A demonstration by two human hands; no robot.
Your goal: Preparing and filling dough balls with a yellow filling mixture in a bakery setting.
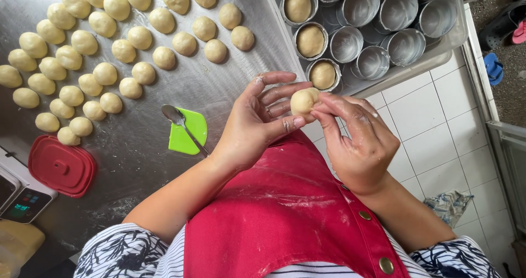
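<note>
Tray (438,56): 3 tins w/ dough, rest empty.

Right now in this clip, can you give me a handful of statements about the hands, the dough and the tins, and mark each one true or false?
1. Both hands hold one dough ball between them. True: the left hand and the right hand meet around it.
2. Every tin in the tray is filled. False: only three tins hold dough; the others are empty.
3. A spoon lies across a green scraper. True.
4. The red lid sits inside the tray. False: it lies on the steel table, near a scale.
5. The rows of dough balls are on the floor. False: they are on the table.
</note>
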